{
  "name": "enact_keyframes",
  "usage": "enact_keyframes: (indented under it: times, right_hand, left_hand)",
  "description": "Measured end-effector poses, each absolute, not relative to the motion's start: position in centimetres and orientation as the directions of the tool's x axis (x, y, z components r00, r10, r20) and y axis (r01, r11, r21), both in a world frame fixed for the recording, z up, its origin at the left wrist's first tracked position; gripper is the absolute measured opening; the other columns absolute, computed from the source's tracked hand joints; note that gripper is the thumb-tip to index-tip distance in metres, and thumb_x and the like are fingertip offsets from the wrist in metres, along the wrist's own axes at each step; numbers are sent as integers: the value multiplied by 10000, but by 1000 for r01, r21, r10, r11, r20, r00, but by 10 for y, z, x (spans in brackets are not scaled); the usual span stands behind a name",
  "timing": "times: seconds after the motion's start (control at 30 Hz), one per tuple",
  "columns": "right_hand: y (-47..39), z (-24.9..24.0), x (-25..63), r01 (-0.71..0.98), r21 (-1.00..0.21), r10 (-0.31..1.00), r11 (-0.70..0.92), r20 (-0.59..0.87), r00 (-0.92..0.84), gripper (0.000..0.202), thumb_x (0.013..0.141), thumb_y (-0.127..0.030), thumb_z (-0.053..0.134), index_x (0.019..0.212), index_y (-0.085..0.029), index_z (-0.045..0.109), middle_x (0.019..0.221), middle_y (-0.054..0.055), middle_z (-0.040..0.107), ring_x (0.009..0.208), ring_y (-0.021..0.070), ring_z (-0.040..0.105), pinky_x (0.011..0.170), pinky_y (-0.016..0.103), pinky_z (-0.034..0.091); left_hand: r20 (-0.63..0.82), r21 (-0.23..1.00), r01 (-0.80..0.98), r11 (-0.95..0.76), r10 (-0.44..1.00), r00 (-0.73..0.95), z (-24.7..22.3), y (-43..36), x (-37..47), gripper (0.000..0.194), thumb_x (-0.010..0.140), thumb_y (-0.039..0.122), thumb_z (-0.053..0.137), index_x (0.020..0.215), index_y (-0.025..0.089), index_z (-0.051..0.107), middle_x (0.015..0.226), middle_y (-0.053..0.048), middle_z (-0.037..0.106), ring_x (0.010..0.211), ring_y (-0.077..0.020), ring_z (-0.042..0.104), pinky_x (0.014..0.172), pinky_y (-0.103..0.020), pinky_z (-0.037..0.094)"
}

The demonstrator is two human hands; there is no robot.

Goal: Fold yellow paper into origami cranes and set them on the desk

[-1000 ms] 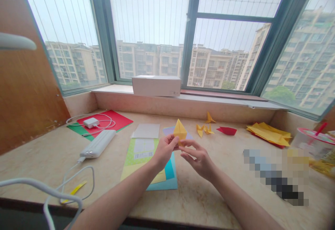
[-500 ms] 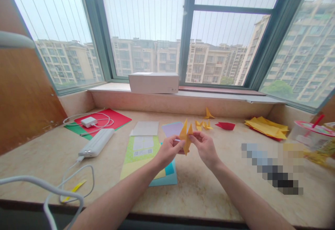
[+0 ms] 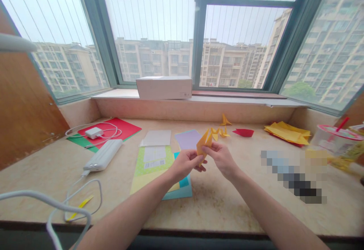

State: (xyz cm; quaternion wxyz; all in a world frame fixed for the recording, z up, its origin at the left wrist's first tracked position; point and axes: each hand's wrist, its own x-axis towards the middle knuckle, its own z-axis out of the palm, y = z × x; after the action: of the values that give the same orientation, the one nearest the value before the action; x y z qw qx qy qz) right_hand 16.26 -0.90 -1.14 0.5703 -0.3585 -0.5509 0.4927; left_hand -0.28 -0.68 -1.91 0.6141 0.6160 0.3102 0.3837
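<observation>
A folded piece of yellow paper (image 3: 204, 145) is held upright between both hands above the middle of the counter. My left hand (image 3: 189, 162) pinches its lower left side, thumb in front. My right hand (image 3: 217, 153) grips its right side with thumb and fingers. Just behind the hands lie small yellow folded shapes (image 3: 220, 133), and another yellow folded piece (image 3: 225, 120) stands farther back. A red folded paper (image 3: 243, 132) rests to their right. Left of the hands are a lilac sheet (image 3: 187, 140) and a green packet (image 3: 153, 161).
A white power bank (image 3: 103, 155) and cable lie left, near red sheets (image 3: 125, 128). Yellow sheets (image 3: 287, 132) and a cup with a red straw (image 3: 337, 138) are at the right. A white box (image 3: 164, 87) stands on the sill (image 3: 119, 94).
The yellow paper has turned in my hands, its broader face now showing and its two points closer together. My right hand's thumb has moved onto its front. The view has shifted slightly.
</observation>
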Motion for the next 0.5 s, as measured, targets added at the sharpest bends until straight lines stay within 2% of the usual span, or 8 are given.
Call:
enact_keyframes:
  times: [0.13, 0.3, 0.5]
  right_hand:
    - [-9, -11, 163, -162, -945, 952, 285, 299, -71, 305, 740, -462, 764, 868, -186, 743, 872, 58, 748, 795, 209, 650, 741, 330, 484]
    - [-8, -11, 163, -218, -930, 951, 297, 309, -21, 300, 727, -465, 780, 849, -194, 740, 824, 42, 740, 789, 203, 641, 778, 336, 469]
    - [-5, -14, 165, -269, -909, 945, 318, 326, 16, 282, 755, -455, 769, 872, -200, 740, 821, 32, 728, 737, 171, 597, 730, 310, 440]
  left_hand:
    - [70, 997, -57, -47, 857, 510, -18, -8, -3, 423, 765, 505, 728, 846, 95, 661, 821, -104, 730, 597, -161, 696, 555, -249, 518]
    - [122, 991, -12, -134, 866, 484, -18, -8, -3, 388, 792, 491, 695, 796, 106, 645, 760, -81, 719, 550, -141, 671, 523, -235, 502]
    - [162, 981, 18, -195, 861, 483, -22, -9, -3, 341, 865, 447, 606, 804, 114, 646, 756, -76, 711, 552, -139, 666, 540, -247, 518]
